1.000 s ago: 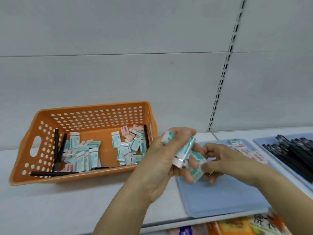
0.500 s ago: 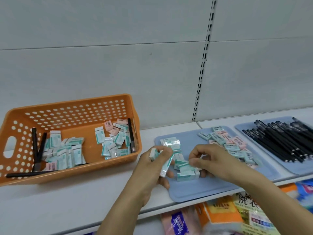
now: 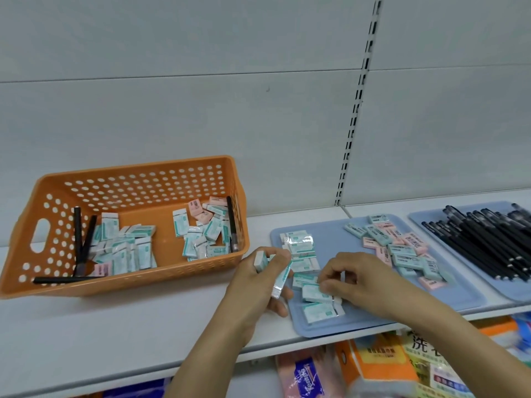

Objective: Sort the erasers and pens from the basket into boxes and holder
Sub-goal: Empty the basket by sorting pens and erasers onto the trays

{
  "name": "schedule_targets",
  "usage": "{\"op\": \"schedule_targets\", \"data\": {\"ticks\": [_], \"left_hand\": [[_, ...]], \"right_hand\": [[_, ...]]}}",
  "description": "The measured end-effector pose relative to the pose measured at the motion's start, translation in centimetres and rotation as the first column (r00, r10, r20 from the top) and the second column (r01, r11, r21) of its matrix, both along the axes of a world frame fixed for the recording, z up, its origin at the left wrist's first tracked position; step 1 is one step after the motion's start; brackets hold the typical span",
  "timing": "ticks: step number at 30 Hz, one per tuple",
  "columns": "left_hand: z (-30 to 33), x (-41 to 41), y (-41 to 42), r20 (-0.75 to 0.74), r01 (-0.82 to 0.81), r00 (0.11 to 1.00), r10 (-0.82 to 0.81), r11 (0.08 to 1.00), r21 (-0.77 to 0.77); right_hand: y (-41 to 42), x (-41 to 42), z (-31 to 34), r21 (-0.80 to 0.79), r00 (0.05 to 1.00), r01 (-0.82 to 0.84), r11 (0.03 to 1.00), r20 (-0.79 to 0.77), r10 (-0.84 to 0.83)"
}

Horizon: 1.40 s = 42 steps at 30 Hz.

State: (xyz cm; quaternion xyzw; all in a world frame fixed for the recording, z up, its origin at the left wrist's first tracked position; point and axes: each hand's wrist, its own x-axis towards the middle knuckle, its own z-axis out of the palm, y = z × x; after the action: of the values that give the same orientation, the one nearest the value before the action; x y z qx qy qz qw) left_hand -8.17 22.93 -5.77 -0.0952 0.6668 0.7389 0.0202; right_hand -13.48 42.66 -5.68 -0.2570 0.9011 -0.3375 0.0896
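Observation:
An orange perforated basket (image 3: 161, 278) on the left of the shelf holds several wrapped teal and pink erasers (image 3: 126, 248) and a few black pens (image 3: 77, 239). My left hand (image 3: 258, 285) grips a small stack of teal erasers (image 3: 280, 278) just left of a blue tray (image 3: 448, 294). My right hand (image 3: 353, 277) rests on the tray, its fingertips pinching a teal eraser (image 3: 313, 293) in a column of laid-out erasers. A mixed pile of teal and pink erasers (image 3: 402, 248) lies further right on the same tray.
A second blue tray (image 3: 419, 219) at the far right carries a heap of black pens (image 3: 488, 239). The white shelf's front edge runs below my wrists, with packaged goods (image 3: 373, 366) on the shelf underneath. A slotted upright (image 3: 356, 110) divides the back wall.
Both hands came down from mid-air to the blue tray. My right hand now sets an eraser among the column there, while my left keeps its stack. The view has shifted rightward.

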Motion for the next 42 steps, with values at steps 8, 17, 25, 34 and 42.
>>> {"op": "schedule_targets", "data": {"ticks": [8, 17, 25, 34, 42], "left_hand": [[0.1, -0.4, 0.5, -0.014, -0.015, 1.000, 0.016, 0.999, 0.031], [0.2, -0.1, 0.5, 0.051, -0.057, 0.998, 0.049, 0.982, 0.179], [0.1, -0.1, 0.5, 0.107, -0.098, 0.992, 0.072, 0.961, 0.260], [0.9, -0.3, 1.5, 0.175, -0.088, 0.985, 0.002, 0.869, 0.487], [0.8, 0.2, 1.3, 0.112, 0.126, 0.977, -0.183, 0.911, 0.394]], "right_hand": [[-1.5, 0.4, 1.0, 0.381, 0.968, 0.026, 0.924, -0.241, 0.072], [-1.2, 1.2, 1.5, 0.391, 0.953, -0.097, 0.915, -0.229, 0.199], [-0.4, 2.0, 0.3, 0.317, 0.913, -0.146, 0.937, -0.321, 0.251], [-1.5, 2.2, 0.4, -0.067, 0.920, -0.113, 0.991, -0.383, 0.079], [-2.0, 0.9, 2.5, 0.088, 0.884, -0.219, 0.972, -0.403, 0.236]]}}
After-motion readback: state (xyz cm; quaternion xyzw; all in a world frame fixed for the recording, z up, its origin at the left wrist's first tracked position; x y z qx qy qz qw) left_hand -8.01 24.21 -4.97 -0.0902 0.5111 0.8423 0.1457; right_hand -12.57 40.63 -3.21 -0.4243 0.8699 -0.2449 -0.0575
